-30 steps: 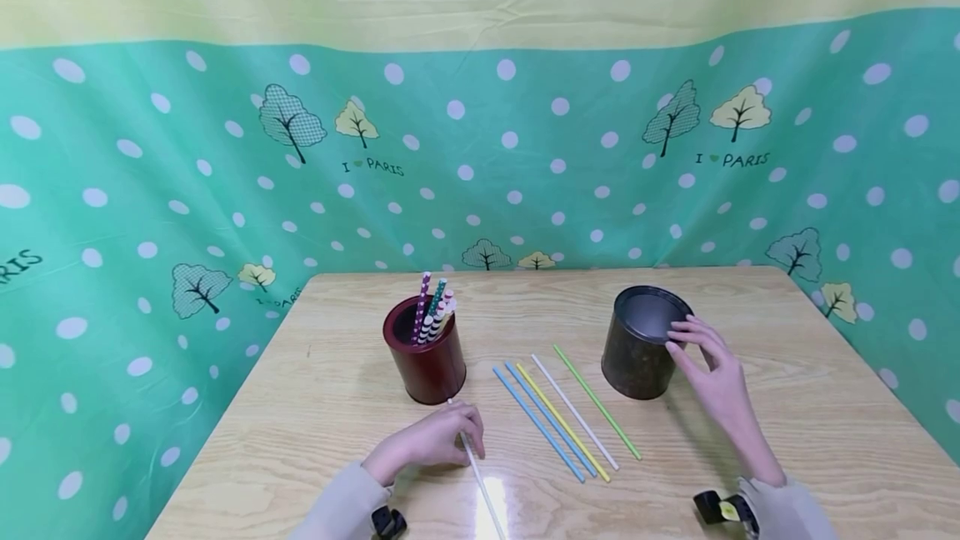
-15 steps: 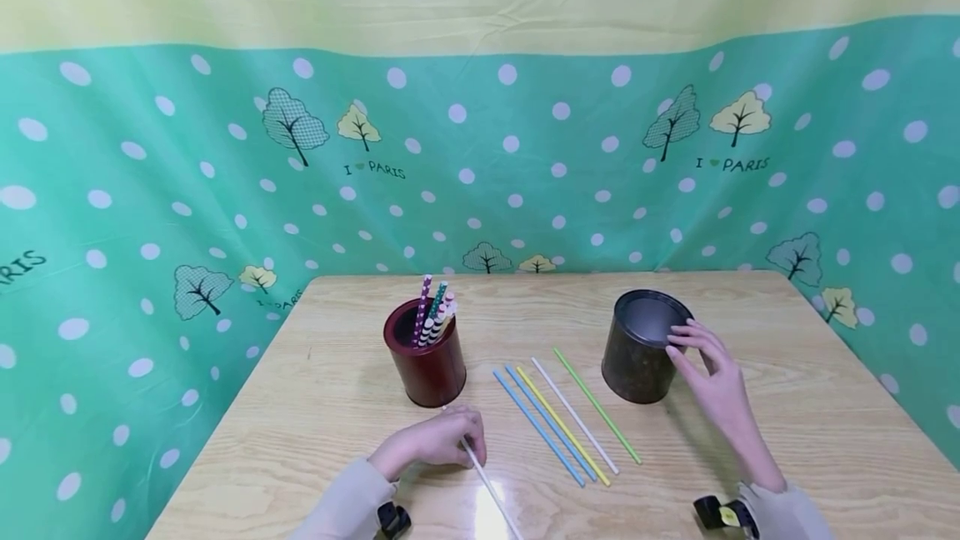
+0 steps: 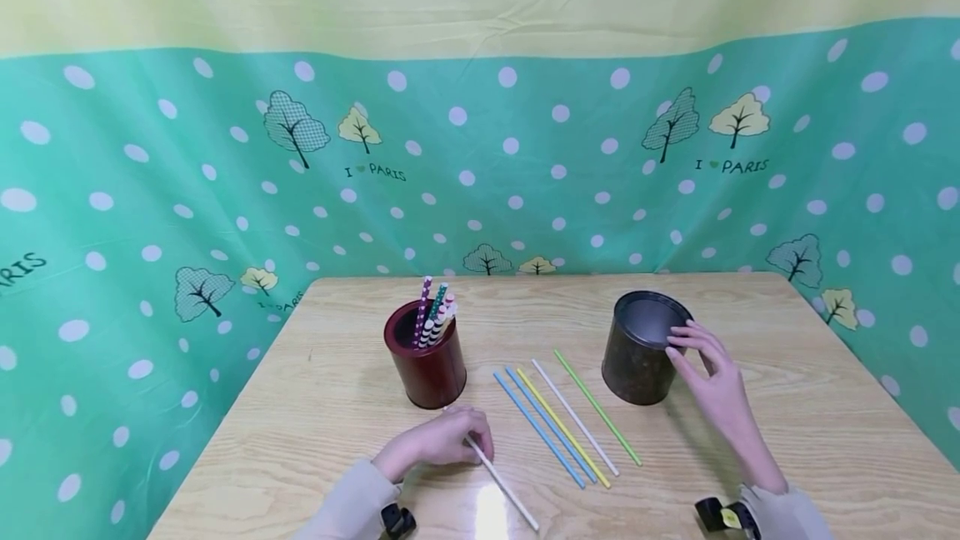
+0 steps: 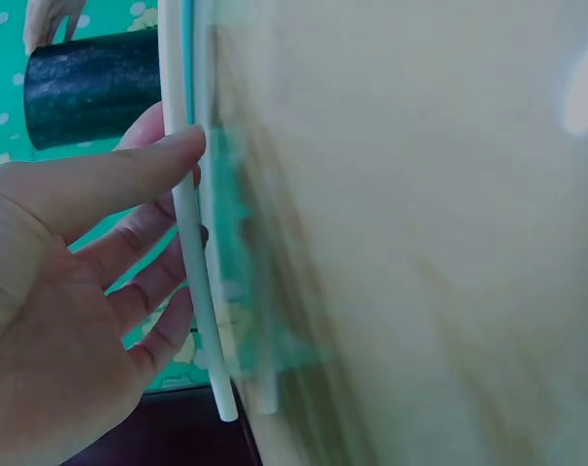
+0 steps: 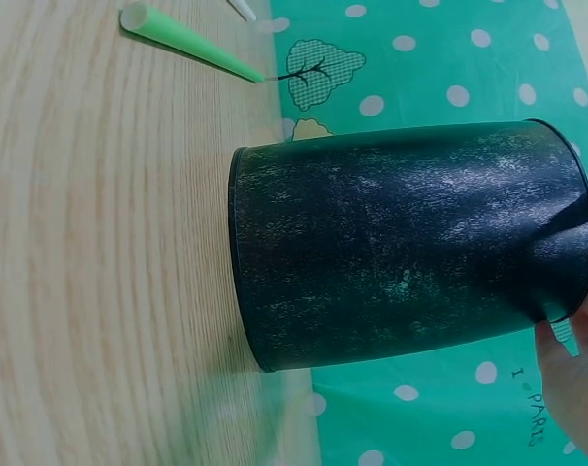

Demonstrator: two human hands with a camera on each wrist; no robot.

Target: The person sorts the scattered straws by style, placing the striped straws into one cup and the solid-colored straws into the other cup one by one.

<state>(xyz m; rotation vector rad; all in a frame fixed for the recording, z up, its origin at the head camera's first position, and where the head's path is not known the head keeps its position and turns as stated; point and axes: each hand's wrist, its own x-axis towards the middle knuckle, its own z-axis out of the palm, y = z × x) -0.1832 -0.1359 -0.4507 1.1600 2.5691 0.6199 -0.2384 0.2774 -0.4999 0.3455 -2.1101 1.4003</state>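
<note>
Head view has the left hand (image 3: 435, 444) low on the wooden table (image 3: 787, 407), fingers curled around a white straw (image 3: 501, 482) that lies flat and angles off toward the near edge. Left wrist cam confirms it: thumb and fingers pinching that straw (image 4: 192, 243) right against the tabletop. Just behind the hand sits a dark red cup (image 3: 425, 361) stuffed with patterned straws (image 3: 433, 319) (dots and stripes, standing upright). The right hand (image 3: 712, 382) is at the dark tin can (image 3: 641, 348), fingertips curled over its rim on the right side, can standing upright and looking hollow inside. Between the two hands, five loose straws (image 3: 566, 419) lie side by side on the table: two blue, a yellow, a white and a green one, none touching either hand.
</note>
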